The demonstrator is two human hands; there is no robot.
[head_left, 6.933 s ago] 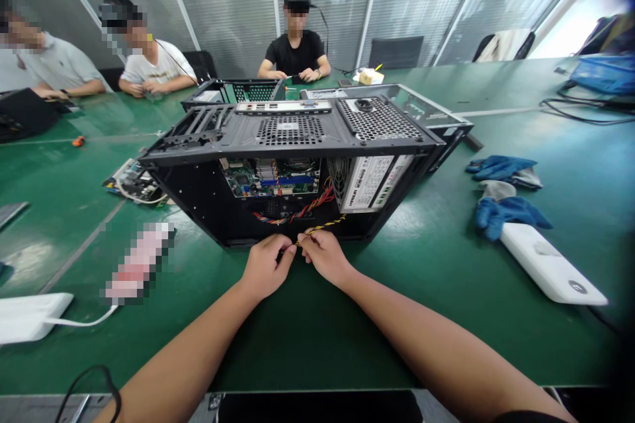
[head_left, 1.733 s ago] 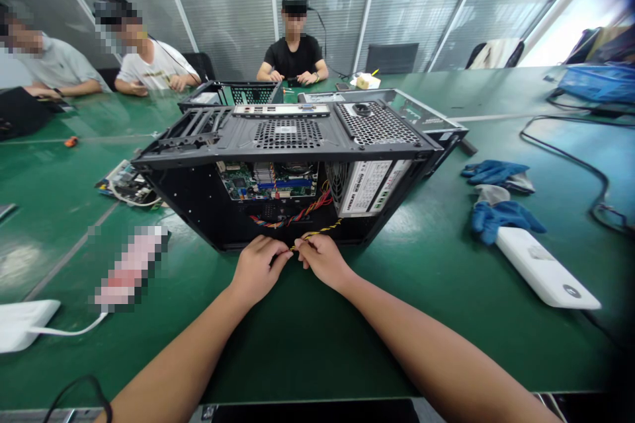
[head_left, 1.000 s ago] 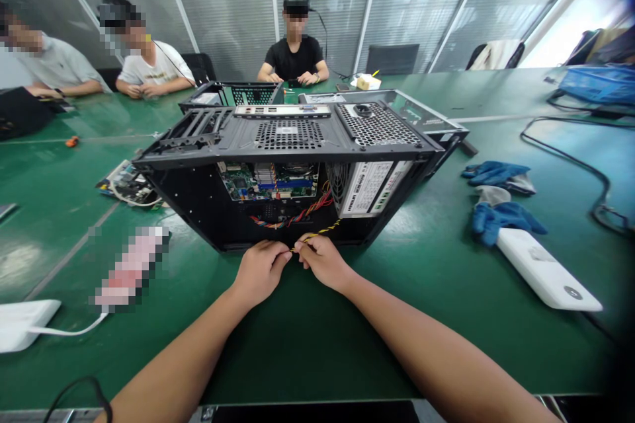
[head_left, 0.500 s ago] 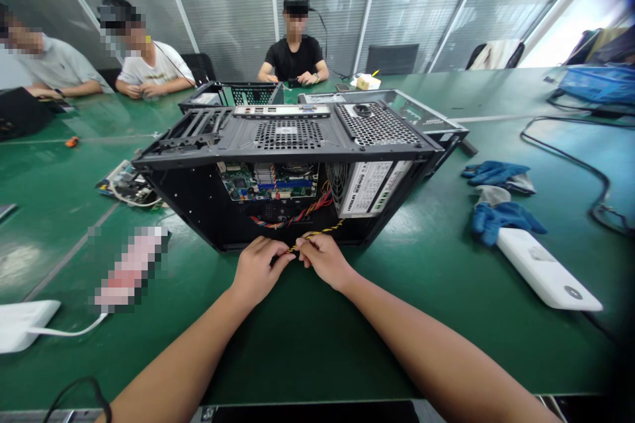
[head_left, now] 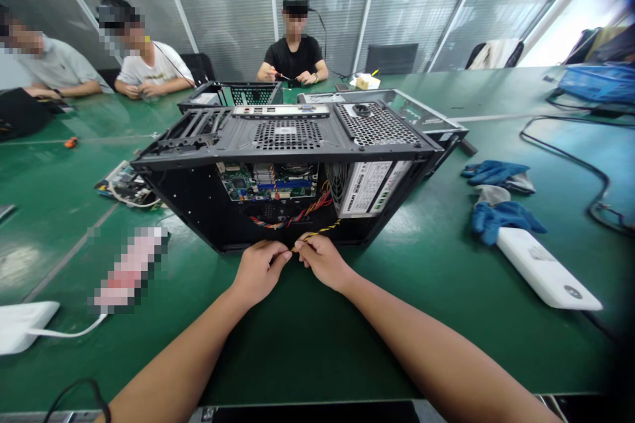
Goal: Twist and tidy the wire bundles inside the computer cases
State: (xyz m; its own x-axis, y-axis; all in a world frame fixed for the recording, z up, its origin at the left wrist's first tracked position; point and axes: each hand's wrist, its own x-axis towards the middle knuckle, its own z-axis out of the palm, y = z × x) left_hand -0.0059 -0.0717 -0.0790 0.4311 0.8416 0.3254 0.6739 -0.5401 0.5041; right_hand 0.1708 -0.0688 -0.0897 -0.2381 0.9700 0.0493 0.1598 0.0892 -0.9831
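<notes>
Where both hands (head_left: 290, 264) meet, twisted cable (head_left: 317, 232) runs.

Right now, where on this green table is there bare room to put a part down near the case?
Bare table lies between the forearms, and between the computer case and the blue gloves. Left of the case it is crowded: a circuit board and white box. Both hands pinch the yellow-black cable.

Quick count: two open computer cases, one up front (head_left: 288, 145) and one behind it (head_left: 233, 92). Two blue gloves, (head_left: 493, 172) and (head_left: 503, 217). Two white boxy gadgets, (head_left: 546, 271) and (head_left: 22, 334). One loose circuit board (head_left: 126, 185), one small orange thing (head_left: 71, 142). Three other people at the table (head_left: 297, 344).
</notes>
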